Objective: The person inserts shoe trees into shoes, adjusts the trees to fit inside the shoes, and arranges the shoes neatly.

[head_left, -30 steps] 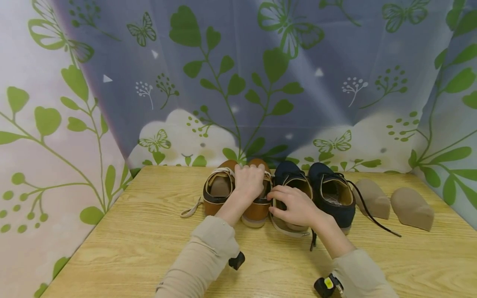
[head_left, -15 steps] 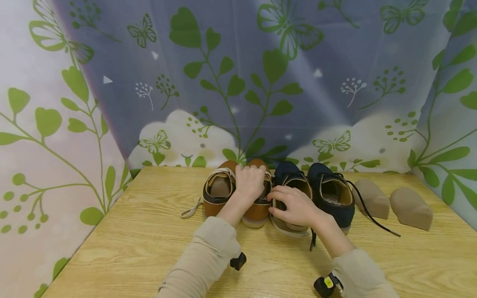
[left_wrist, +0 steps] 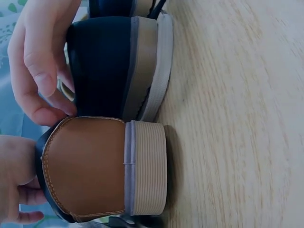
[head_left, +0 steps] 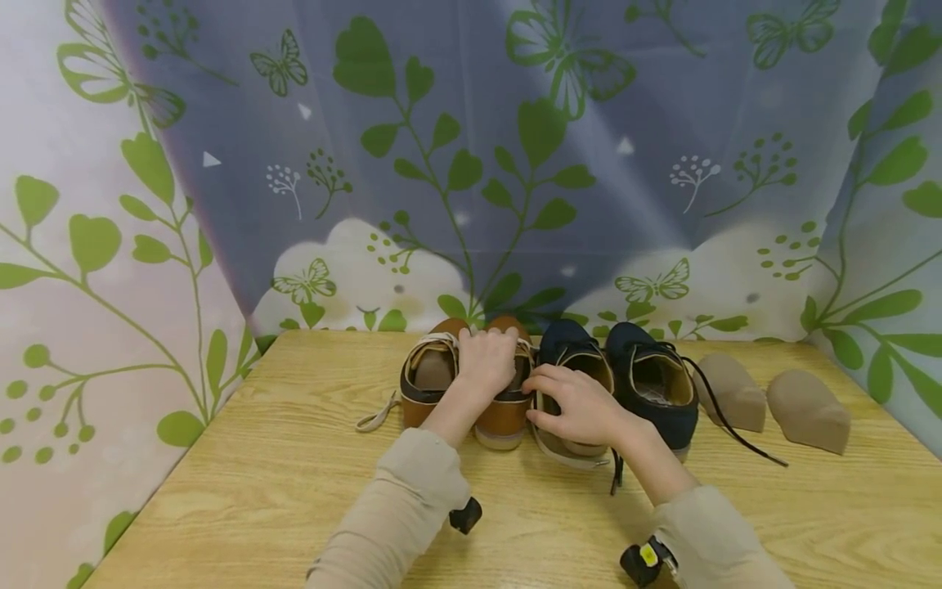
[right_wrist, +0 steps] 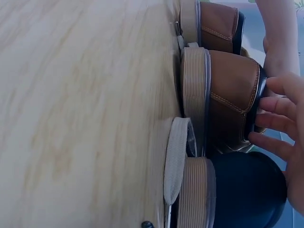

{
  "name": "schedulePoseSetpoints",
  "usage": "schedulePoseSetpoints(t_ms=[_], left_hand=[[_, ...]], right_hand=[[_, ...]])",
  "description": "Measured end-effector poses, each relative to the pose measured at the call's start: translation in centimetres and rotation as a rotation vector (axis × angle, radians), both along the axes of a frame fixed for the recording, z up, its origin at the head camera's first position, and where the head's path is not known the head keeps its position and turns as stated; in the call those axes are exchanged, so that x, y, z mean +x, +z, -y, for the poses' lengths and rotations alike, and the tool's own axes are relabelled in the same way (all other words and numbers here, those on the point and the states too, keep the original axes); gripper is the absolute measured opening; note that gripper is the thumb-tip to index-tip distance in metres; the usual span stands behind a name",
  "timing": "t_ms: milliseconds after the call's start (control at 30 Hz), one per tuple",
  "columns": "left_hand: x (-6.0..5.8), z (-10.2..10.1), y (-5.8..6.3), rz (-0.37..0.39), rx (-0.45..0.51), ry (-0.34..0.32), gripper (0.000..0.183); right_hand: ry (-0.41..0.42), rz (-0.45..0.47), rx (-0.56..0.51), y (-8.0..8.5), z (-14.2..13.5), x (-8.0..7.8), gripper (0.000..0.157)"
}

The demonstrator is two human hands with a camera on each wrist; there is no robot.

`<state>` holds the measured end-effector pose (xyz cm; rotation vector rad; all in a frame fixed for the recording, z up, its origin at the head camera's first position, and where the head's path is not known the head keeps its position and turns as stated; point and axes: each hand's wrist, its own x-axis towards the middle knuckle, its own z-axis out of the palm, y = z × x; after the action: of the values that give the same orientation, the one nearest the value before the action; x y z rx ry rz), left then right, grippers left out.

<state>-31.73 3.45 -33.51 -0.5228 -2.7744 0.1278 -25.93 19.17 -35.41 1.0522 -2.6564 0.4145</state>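
Note:
Two brown shoes with pale laces and two navy shoes stand in a row, heels toward me. My left hand (head_left: 486, 360) grips the top of the right brown shoe (head_left: 500, 420), its fingers curled over the lace area and partly hidden. Above the left navy shoe (head_left: 565, 335) arches my right hand (head_left: 585, 405), with fingertips touching the black collar of that same brown shoe (right_wrist: 232, 95). The left wrist view shows the right hand (left_wrist: 40, 52) bent loosely beside the navy heel (left_wrist: 99, 71). The other brown shoe (head_left: 423, 411) stands to the left.
At right is the second navy shoe (head_left: 668, 429), its black lace (head_left: 743, 439) trailing onto the wood-grain table (head_left: 257, 491). Two beige moulded shoe inserts (head_left: 728, 394) lie beyond it. A pale lace (head_left: 377, 415) loops out at far left. A printed cloth (head_left: 464, 164) hangs behind.
Both hands stay almost in place on the shoes. The whole head view shifts very slightly; no shoe visibly moves.

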Motion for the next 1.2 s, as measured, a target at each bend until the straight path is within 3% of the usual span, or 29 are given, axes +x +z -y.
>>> schedulePoseSetpoints(t_ms=[267,467,600,933,1033,1200], left_hand=[[0.4,0.5,1.0,0.013,0.035,-0.017,0.037],[1.1,1.1,1.3,0.000,0.061,-0.059,0.032],[1.6,1.6,1.2,-0.038,0.054,-0.129,0.029],[3.3,2.0,1.4,-0.152,0.031,-0.382,0.022],[3.9,1.7,1.2,-0.172,0.018,-0.378,0.023],[4.9,1.3,1.1,-0.127,0.009,-0.371,0.025]], right_hand=[[-0.008,-0.007,0.048,0.9,-0.3,0.1,0.034],[-0.041,0.067,0.038,1.1,-1.6,0.3,0.034],[-0.050,0.087,0.012,1.4,-2.4,0.8,0.032],[-0.110,0.053,-0.010,2.5,-4.6,2.1,0.026],[-0.117,0.037,-0.019,2.8,-5.3,2.5,0.030],[-0.105,-0.016,-0.050,3.0,-6.4,3.1,0.029]])
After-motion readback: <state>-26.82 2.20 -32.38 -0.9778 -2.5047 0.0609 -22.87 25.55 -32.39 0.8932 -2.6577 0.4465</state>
